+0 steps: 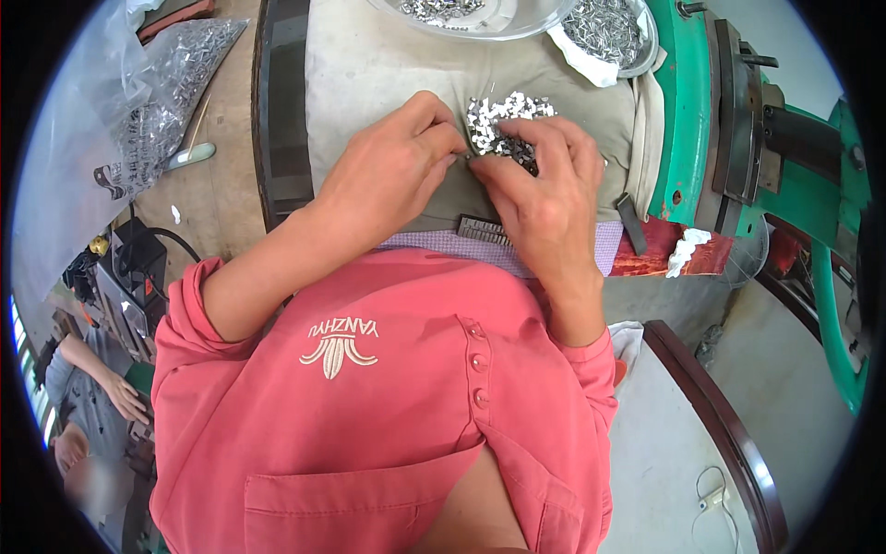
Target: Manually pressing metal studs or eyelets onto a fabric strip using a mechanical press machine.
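Right of centre on the khaki cloth [378,65], small silvery-white metal pieces [494,114] lie heaped, presumably light, stiff, best edge-pinched; left hand [386,168] closes fingertips, contents indeterminable; right hand [551,191] holds fingers parted.

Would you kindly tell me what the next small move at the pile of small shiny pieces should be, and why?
Probably the right hand should draw one piece from the pile of small shiny pieces, since its fingers reach over the edge, while the left hand is pinched close beside. Whether either holds a piece is too small to tell.
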The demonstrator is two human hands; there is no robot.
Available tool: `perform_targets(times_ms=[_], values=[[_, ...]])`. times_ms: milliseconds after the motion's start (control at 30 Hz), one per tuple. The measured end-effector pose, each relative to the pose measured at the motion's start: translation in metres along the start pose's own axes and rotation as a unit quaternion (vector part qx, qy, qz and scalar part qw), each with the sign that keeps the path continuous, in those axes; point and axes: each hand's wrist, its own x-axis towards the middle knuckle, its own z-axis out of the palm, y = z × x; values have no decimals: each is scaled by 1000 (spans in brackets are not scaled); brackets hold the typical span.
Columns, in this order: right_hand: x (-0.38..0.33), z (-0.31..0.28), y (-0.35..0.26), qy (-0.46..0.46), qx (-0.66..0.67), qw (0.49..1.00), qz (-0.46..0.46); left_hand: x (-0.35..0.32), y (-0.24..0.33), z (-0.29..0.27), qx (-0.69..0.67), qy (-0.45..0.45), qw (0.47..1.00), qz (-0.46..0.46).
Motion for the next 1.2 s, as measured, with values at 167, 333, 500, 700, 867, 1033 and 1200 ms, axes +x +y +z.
perform_targets(times_ms=[167,333,500,700,867,1033,1200], values=[[-11,-17,7,-3,39,999,14,2,1,1,7,10,1000,6],[-18,-20,9,29,44,997,55,6,3,6,42,12,998,34],[-15,-15,3,26,40,998,45,6,3,7,68,27,997,39],[-6,-10,-1,-17,3,1000,0,2,2,6,64,26,996,47],[-10,-11,0,-19,0,999,33,5,1,8,76,29,995,55],[-31,-17,-11,50,83,994,53,4,2,6,69,33,996,54],[-53,-14,-23,27,84,994,58,-6,4,-1,18,20,999,33]])
